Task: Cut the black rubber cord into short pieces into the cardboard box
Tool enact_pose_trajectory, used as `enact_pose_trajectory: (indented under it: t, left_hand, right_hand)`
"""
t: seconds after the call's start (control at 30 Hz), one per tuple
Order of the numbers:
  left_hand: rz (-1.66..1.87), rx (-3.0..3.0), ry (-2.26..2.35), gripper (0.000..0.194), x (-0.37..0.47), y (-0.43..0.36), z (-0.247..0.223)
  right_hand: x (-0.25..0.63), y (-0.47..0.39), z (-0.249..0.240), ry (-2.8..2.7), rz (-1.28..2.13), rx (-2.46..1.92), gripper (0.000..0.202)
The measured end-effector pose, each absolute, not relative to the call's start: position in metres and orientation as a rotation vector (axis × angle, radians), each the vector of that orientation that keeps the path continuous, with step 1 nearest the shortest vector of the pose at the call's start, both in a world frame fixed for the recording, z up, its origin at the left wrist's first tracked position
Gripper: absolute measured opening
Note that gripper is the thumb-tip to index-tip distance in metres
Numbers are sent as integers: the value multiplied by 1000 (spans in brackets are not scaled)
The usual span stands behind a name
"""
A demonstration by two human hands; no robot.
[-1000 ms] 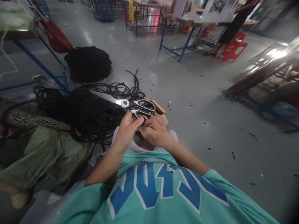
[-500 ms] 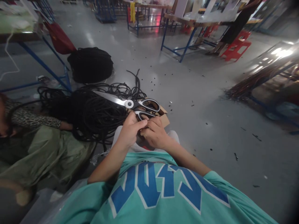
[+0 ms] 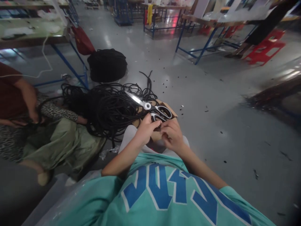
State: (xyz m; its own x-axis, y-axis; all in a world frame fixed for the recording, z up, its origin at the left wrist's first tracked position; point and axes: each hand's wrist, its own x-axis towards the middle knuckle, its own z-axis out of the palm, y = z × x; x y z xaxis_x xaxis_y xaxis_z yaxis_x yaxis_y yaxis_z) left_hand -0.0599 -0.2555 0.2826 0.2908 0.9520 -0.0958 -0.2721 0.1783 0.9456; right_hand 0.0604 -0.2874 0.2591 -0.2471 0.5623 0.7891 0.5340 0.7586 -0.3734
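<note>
left of frame, seated co-worker (image 3: 27, 94) with hands near dark cord; left of center, black bundle (image 3: 107, 65) above tangled heap of black cords (image 3: 108, 110). at center, left hand (image 3: 145, 131) closed around lower handle of scissors (image 3: 147, 106), blades toward upper left; right hand (image 3: 172, 135) alongside, fingers curled near left thumb, grip unclear. cardboard box (image 3: 173, 111) just beyond. upper right, red stool (image 3: 268, 50).

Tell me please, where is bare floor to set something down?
Mostly bare: floor between the box and red stool, with scattered scraps; floor between the bag and yellow cloth. Crowded: around the scissors, with cables heaped to their left.
</note>
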Motion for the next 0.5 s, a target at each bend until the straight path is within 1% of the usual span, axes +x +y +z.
enact_pose_trajectory:
  t: [0.1,0.23,0.3,0.37,0.43,0.5]
  left_hand:
    - [947,995,884,21,-58,-254,275]
    - [865,1150,958,17,-55,-250,258]
    - [814,1261,971,15,-54,-248,250]
    - [770,1358,970,17,-52,-247,244]
    - [747,1427,970,21,-50,-246,238]
    - [722,1480,958,24,-49,-244,233]
  right_hand:
    - [74,-283,248,-1775,148,-1113,18]
    - [87,-273,220,-1722,512,-1384,32]
    - [90,-270,208,-1666,619,-1445,41]
    - [90,-269,201,-1619,657,-1461,47]
    - [90,-270,197,-1576,696,-1460,49]
    - [90,-271,196,-1519,764,-1462,46]
